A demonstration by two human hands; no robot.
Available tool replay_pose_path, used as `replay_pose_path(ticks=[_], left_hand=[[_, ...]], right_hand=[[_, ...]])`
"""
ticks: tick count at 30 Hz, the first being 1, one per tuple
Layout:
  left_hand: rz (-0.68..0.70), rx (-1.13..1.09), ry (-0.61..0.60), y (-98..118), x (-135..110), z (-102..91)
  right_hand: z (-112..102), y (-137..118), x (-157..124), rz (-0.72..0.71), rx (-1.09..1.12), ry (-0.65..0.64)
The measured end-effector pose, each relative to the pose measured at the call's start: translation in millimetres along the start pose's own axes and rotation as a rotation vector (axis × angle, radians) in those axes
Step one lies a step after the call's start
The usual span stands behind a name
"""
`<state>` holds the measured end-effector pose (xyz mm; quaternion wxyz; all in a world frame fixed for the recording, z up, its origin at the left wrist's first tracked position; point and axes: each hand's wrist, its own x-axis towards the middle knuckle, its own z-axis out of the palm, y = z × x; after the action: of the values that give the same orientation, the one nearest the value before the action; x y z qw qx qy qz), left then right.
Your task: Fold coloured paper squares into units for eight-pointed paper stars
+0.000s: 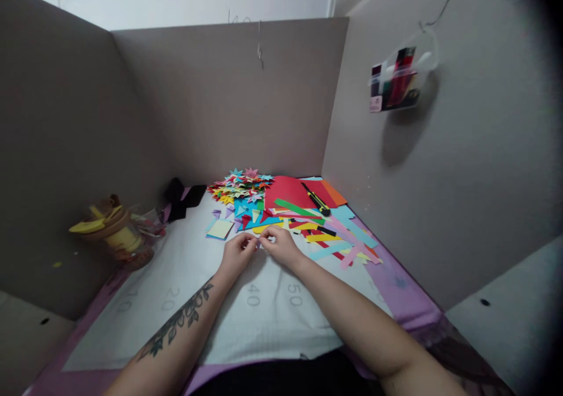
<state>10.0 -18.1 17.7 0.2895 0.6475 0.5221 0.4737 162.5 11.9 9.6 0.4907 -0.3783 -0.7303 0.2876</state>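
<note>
My left hand (238, 250) and my right hand (281, 247) meet over the white mat (220, 325), fingertips pinched together. Between them shows a tiny bit of purple paper (258, 244), mostly hidden by the fingers. Left of the hands lies a small stack of square paper sheets (220, 229), pale yellow on top. Just beyond are several small folded paper pieces (246, 220) in purple, red and pale tones, some resting on blue paper (264, 222). Colourful paper strips (328, 239) lie scattered to the right of my right hand.
A heap of folded paper stars (241, 186) sits at the back. Beside it, a yellow-and-black utility knife (317, 201) rests on red paper sheets (284, 190). At left stand a brown and yellow pot-like container (118, 234) and black items (187, 199). A clear container (402, 82) hangs on the right wall.
</note>
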Motion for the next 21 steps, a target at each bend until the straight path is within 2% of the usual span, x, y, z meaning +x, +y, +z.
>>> replay_pose_path(ticks=[11, 21], left_hand=[[-0.016, -0.022, 0.003, 2, 0, 1.1], [0.025, -0.083, -0.026, -8, 5, 4.7]], right_hand=[[1, -5, -2, 0.073, 0.113, 0.001], [5, 0, 0, 0.09, 0.217, -0.026]])
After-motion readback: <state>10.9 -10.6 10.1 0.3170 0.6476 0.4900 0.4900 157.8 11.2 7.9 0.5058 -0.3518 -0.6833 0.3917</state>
